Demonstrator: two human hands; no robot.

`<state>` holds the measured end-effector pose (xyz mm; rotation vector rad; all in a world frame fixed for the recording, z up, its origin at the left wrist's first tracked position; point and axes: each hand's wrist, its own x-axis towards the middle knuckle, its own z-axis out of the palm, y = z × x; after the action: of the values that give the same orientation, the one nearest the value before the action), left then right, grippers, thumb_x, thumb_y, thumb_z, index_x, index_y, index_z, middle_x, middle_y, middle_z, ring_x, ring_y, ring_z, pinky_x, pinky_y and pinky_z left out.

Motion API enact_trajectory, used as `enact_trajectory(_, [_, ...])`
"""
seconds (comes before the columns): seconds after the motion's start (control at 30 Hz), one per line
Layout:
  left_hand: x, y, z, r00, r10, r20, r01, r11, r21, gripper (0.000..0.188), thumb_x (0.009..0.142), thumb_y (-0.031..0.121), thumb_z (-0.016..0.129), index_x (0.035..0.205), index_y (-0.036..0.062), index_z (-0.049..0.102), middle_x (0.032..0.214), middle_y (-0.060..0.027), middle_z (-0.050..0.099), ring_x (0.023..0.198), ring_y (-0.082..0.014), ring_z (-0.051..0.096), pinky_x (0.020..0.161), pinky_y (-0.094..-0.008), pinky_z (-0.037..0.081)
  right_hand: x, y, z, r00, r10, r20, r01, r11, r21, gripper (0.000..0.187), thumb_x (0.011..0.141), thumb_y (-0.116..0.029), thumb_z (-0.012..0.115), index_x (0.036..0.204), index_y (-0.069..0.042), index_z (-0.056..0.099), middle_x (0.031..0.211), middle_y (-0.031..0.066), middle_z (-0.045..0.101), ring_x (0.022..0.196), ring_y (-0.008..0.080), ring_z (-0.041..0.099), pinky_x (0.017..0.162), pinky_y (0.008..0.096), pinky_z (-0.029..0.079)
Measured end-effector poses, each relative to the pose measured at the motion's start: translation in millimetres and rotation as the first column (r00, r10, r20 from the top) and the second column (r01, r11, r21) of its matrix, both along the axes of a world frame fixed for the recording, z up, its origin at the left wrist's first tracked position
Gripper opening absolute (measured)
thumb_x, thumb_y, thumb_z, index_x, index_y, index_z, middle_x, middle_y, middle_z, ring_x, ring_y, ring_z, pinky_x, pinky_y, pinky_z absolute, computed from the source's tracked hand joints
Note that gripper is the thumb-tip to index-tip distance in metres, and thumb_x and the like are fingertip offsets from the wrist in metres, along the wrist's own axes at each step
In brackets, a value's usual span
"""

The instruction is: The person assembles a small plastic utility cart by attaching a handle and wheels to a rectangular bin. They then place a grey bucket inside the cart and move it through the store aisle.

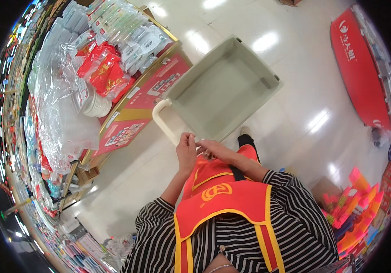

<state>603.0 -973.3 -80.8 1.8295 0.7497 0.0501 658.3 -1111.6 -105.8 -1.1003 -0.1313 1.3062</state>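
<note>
One left hand (186,149) bunched beside the right hand (217,149); pinching anything, I can't tell! Grey-green rectangular trolley (229,84) at one o'clock, curved cream handle (164,126) at ten.

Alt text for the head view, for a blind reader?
The left hand and right hand are close together before a red apron, near the cream handle of a grey-green cart; whether they hold anything is unclear. Packages crowd a display at left.
</note>
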Motion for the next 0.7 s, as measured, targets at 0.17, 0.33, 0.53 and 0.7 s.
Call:
enact_trajectory(0.17, [21, -55, -16, 0.985, 0.099, 0.14, -0.127, 0.97, 0.209, 0.019, 0.095, 0.019, 0.045, 0.091, 0.0026, 0.054, 0.068, -0.0024, 0.048, 0.062, -0.0101, 0.045, 0.055, -0.0265, 0.039, 26, -33, -2, 0.985, 0.1, -0.137, -0.088, 0.992, 0.092, 0.04, 0.094, -0.046, 0.044, 0.106, -0.01, 0.056, 0.078, -0.0016, 0.052, 0.066, 0.0085, 0.049, 0.055, 0.0222, 0.042])
enact_trajectory(0.33, [46, -94, -15, 0.991, 0.05, 0.125, -0.103, 0.876, 0.472, 0.019, 0.094, 0.017, 0.045, 0.095, 0.0012, 0.054, 0.086, -0.01, 0.054, 0.077, -0.0196, 0.052, 0.069, -0.032, 0.042, 42, -63, -18, 0.96, 0.049, -0.276, -0.027, 0.996, 0.081, 0.037, 0.093, -0.045, 0.047, 0.101, -0.01, 0.056, 0.078, -0.0015, 0.052, 0.066, 0.0094, 0.049, 0.056, 0.0223, 0.043])
enact_trajectory(0.53, [49, -94, -37, 0.997, 0.049, 0.065, -0.072, 0.905, 0.42, 0.021, 0.089, 0.021, 0.052, 0.097, 0.0015, 0.053, 0.089, -0.0143, 0.055, 0.085, -0.0288, 0.053, 0.076, -0.0395, 0.042, 52, -85, -68, 0.84, -0.12, -0.529, 0.095, 0.993, -0.075, 0.037, 0.093, -0.041, 0.048, 0.105, -0.007, 0.057, 0.084, 0.0033, 0.059, 0.064, 0.0117, 0.054, 0.052, 0.0233, 0.046])
enact_trajectory(0.7, [18, -55, -36, 0.925, -0.163, -0.342, 0.37, 0.587, 0.72, 0.042, 0.076, 0.035, 0.065, 0.096, -0.0003, 0.053, 0.092, -0.0149, 0.056, 0.087, -0.0315, 0.054, 0.074, -0.0421, 0.045, 76, -106, -66, 0.758, -0.232, -0.61, 0.299, 0.954, 0.009, 0.034, 0.095, -0.036, 0.046, 0.108, -0.005, 0.055, 0.094, 0.0079, 0.063, 0.07, 0.0131, 0.06, 0.062, 0.0281, 0.055])
